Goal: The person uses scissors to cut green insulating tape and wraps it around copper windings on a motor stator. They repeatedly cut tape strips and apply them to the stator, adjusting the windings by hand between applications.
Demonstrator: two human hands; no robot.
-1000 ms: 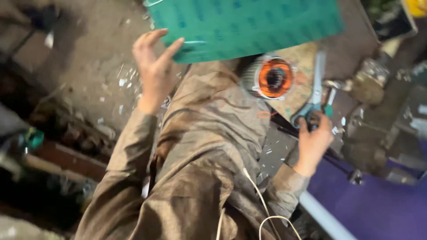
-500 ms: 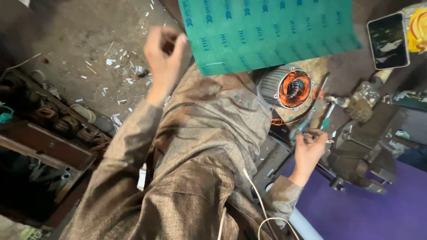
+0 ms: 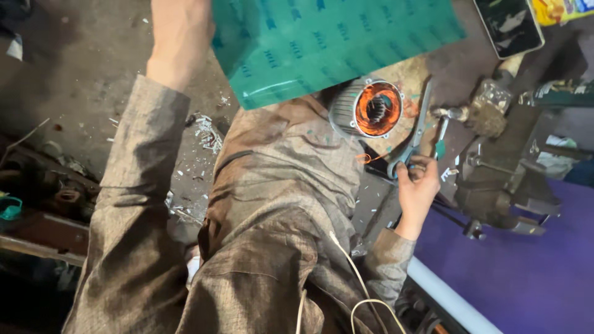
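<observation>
Workshop floor [image 3: 80,68] of dark, stained concrete lies below the person, littered with small pale scraps [image 3: 204,133] and metal shavings near the left knee. Left hand [image 3: 179,31] is raised at the top of the view, gripping the left edge of a large green sheet [image 3: 328,43] of thin, glossy material; the fingers are hidden behind the sheet and cut by the frame, so how tightly they close cannot be told. Sheet hangs tilted above the lap, its lower corner overlapping the top of a ribbed grey motor housing [image 3: 343,111] with copper windings [image 3: 378,108] exposed in its open end. Housing rests just beyond the knees, on a worn tan surface. Right hand [image 3: 417,185] is lower and to the right, fingers curled around the handles of a pair of scissors [image 3: 411,139], whose blades point up and away, lying just beside the motor housing. Further right sits a dark metal bench vise [image 3: 501,185], next to a purple surface [image 3: 526,272]. A phone [image 3: 510,25] lies at the top right.
</observation>
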